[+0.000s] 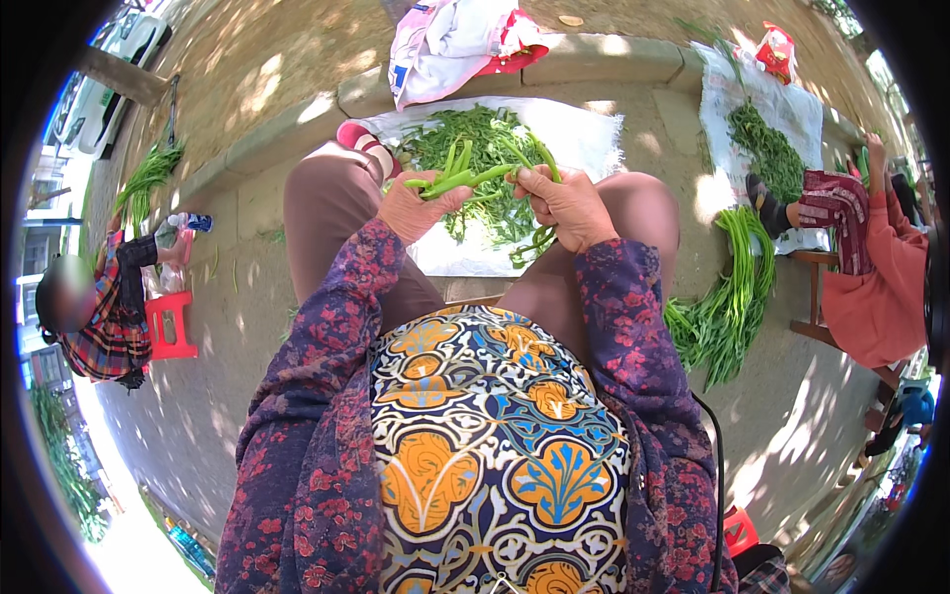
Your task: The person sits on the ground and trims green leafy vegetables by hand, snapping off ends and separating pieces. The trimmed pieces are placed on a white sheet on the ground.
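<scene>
Several short lengths of green stem (454, 178) lie gathered in my left hand (421, 211), between thumb and fingers. My right hand (565, 204) pinches a long green stem (545, 157) that bends above the knuckles; a curled end (536, 245) hangs below the palm. Both hands are raised between my knees, a short gap apart, with a stem spanning it. Beneath them a heap of leafy greens (475, 134) is spread on a white woven sheet (586, 134). My right fingertips partly hide the place where the stem is held.
A bundle of long-stemmed greens (731, 289) lies on the pavement at my right. Beyond it a person (876, 267) sits by another white sheet (764, 96) with greens. At left, another person sits near a red plastic stool (171, 327). A stone kerb (608, 59) runs ahead.
</scene>
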The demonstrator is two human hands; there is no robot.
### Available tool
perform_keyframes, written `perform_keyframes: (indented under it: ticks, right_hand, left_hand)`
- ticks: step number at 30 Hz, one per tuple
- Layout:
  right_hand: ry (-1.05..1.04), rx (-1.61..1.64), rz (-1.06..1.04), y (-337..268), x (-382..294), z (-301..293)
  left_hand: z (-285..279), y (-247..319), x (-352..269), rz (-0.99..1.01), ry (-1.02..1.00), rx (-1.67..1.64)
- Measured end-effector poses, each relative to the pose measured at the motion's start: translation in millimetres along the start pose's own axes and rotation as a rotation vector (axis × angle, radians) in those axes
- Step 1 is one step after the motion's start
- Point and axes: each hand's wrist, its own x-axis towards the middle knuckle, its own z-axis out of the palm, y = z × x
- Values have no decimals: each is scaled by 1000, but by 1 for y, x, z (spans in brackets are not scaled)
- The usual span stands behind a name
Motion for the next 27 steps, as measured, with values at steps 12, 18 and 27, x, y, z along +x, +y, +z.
perform_keyframes:
  ticks: [12, 18, 27]
  right_hand:
    - [69, -75, -49, 5, 1, 5]
    - [171, -266, -49, 6, 4, 2]
    - [56, -152, 21, 4, 1, 6]
  left_hand:
    - [0, -16, 2, 107, -70, 91]
    - [-1, -24, 1, 103, -58, 108]
    - [1, -13, -1, 162, -72, 197]
